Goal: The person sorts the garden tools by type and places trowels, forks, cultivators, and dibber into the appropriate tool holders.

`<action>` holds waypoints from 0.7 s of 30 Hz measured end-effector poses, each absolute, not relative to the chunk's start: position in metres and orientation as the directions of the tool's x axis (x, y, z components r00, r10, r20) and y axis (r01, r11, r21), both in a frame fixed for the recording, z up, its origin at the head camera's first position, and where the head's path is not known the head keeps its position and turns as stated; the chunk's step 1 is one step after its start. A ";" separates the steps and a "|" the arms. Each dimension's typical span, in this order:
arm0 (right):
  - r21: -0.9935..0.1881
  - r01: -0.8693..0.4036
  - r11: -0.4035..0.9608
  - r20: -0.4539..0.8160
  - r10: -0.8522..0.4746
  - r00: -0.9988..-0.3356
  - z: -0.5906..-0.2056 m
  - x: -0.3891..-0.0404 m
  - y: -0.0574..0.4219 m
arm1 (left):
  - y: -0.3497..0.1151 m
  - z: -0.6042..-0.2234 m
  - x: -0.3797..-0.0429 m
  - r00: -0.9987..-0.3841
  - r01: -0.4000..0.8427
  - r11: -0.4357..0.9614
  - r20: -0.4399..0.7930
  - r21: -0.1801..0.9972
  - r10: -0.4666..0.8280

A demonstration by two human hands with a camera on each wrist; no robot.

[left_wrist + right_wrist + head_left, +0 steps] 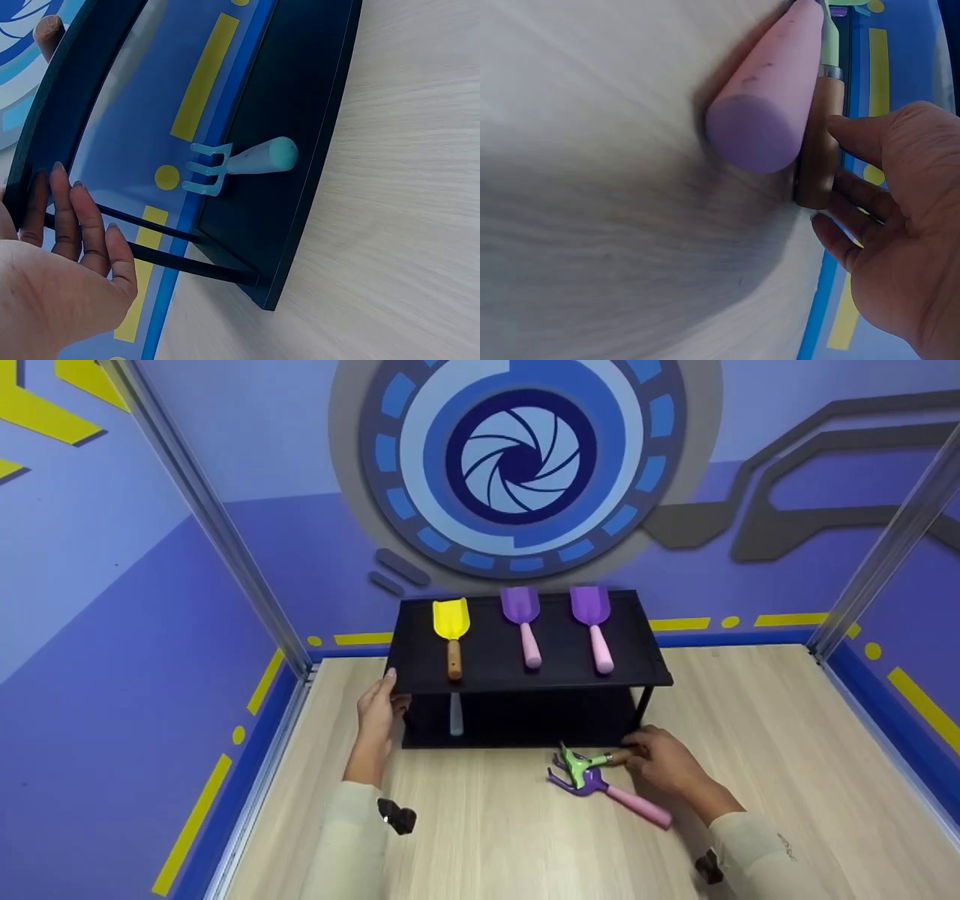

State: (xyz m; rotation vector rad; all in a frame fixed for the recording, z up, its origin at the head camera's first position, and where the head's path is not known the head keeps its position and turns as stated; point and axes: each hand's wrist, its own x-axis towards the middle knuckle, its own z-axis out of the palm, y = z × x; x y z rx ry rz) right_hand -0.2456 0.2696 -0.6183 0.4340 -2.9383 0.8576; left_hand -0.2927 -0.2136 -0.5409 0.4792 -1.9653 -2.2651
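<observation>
A person's left grip [375, 711], at 8 o'clock, pinches with thumb above and fingers below, while the right grip [666, 763], at 4 o'clock, clasps between thumb and fingers; the left forearm [345, 836] extends from 7 o'clock, the right forearm [754, 851] from 4.

In front of me I see a blue and purple wall [277, 435] with a big round picture [420, 442] and thick grey lines [817, 517]. One metal post [206, 510] stands on my left, another post [900, 540] on my right. Yellow stripes [679, 624] run low, above the pale table [750, 720].
</observation>
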 end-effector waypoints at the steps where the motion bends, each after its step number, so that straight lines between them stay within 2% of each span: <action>1: -0.507 -0.284 0.814 0.127 -0.256 -0.958 -0.618 -0.246 0.270 | -0.213 -0.541 -0.293 -0.944 -0.128 -0.160 -0.169 0.979 -0.282; 12: -0.418 -0.292 0.860 0.061 -0.294 -0.954 -0.620 -0.245 0.273 | -0.213 -0.539 -0.289 -0.950 -0.120 -0.153 -0.158 0.981 -0.269; 18: -0.533 -0.217 0.817 -0.042 -0.282 -0.958 -0.618 -0.242 0.275 | -0.214 -0.539 -0.288 -0.954 -0.122 -0.148 -0.157 0.981 -0.256; 21: -0.587 -0.235 0.775 -0.069 -0.338 -0.939 -0.613 -0.242 0.278 | -0.215 -0.540 -0.290 -0.953 -0.125 -0.147 -0.160 0.981 -0.257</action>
